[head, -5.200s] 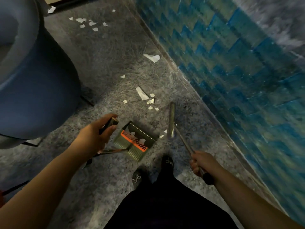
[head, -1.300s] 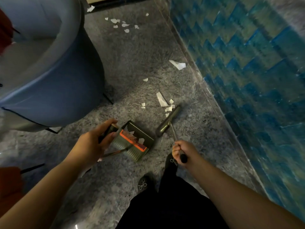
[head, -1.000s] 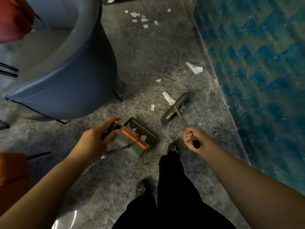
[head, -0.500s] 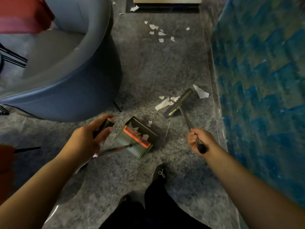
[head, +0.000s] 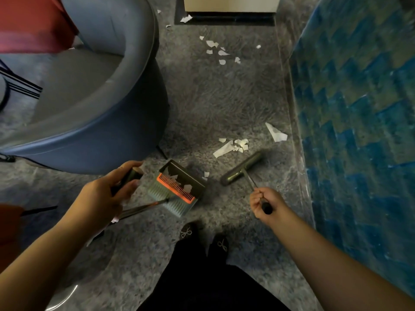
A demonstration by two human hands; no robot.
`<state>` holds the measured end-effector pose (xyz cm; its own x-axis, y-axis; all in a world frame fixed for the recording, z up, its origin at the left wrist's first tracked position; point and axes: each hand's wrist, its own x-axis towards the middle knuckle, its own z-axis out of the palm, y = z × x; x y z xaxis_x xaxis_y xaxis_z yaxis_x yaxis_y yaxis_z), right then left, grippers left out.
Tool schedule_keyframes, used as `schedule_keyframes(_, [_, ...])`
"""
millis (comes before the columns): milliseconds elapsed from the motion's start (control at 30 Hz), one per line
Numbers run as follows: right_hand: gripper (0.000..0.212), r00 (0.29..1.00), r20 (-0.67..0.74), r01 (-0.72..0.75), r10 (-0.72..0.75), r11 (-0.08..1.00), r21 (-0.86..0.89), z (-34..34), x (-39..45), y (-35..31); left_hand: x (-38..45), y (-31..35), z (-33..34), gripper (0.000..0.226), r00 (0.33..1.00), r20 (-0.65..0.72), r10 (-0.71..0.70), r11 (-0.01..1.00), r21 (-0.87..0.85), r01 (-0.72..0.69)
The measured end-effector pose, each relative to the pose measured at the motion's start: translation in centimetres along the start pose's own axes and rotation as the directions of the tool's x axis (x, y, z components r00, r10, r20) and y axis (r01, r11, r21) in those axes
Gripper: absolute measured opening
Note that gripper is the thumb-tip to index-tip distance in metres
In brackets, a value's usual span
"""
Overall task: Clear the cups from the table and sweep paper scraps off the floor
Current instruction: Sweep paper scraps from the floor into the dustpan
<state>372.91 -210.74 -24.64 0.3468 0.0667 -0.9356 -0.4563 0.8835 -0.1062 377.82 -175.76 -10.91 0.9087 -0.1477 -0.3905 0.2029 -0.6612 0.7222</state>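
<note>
Looking down from head height at a grey speckled floor [head: 202,104], with a standing person's two bare forearms reaching forward. A dark dustpan [head: 183,178] with an orange comb edge sits on the floor at the centre and serves as the landmark. The left hand [head: 105,194], just left of the dustpan, is clenched around the dark grip at the top of the dustpan's long handle. White scraps already lie inside the dustpan. The right hand [head: 263,202], to the right of the dustpan, is wrapped tightly around the thin handle of a small broom [head: 241,168], whose head rests on the floor just right of the dustpan. A cluster of torn paper scraps [head: 232,145] lies on the floor just beyond the broom head, and a larger scrap [head: 276,132] lies to their right. More small scraps [head: 219,52] are scattered well beyond the dustpan. A rounded blue armchair [head: 94,108] stands beyond and left of the dustpan. A blue patterned wall [head: 359,108] runs along the right. Two dark shoes [head: 202,237] stand just behind the dustpan.
</note>
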Motion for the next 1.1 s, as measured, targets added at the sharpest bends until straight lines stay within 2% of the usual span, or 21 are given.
schedule_keyframes(133, [0.034, 1.000, 0.008, -0.007, 0.008, 0.994, -0.108, 2.6, 2.1, -1.6, 1.1, -0.4, -1.0, 0.036, 1.000, -0.001, -0.017, 0.999, 0.047, 0.017])
schedule_keyframes(233, [0.032, 0.999, -0.030, 0.032, -0.041, 0.965, -0.261, 4.6, 2.5, -2.2, 1.6, -0.5, -2.2, 0.034, 1.000, -0.015, 0.000, 0.997, 0.073, 0.001])
schedule_keyframes(433, [0.030, 0.988, -0.089, 0.050, -0.128, 0.802, -0.595, 4.3, -0.5, 0.3, 1.6, -1.0, -4.7, 0.041, 1.000, -0.007, 0.026, 0.998, 0.054, -0.026])
schedule_keyframes(567, [0.019, 0.993, -0.088, 0.007, -0.082, 0.771, -0.637, 3.1, -2.1, 2.8, 1.1, -1.9, -6.5, 0.043, 0.999, -0.013, 0.044, 0.999, 0.026, -0.043])
schedule_keyframes(667, [0.047, 0.993, -0.109, -0.036, -0.043, 0.775, -0.631, 3.2, -1.7, 4.3, 1.3, -2.4, -7.4, 0.044, 0.999, -0.015, 0.047, 0.999, -0.004, -0.047])
schedule_keyframes(833, [0.053, 0.991, -0.130, -0.108, 0.016, 0.667, -0.737, 5.0, 0.3, 6.2, 2.1, -2.6, -7.4, 0.043, 0.999, 0.031, 0.034, 0.999, 0.039, -0.035])
schedule_keyframes(1100, [0.049, 0.985, -0.164, -0.159, 0.047, 0.600, -0.784, 6.7, 2.9, 1.2, 4.3, -1.4, -5.8, 0.041, 0.999, -0.027, -0.031, 0.995, 0.089, 0.033])
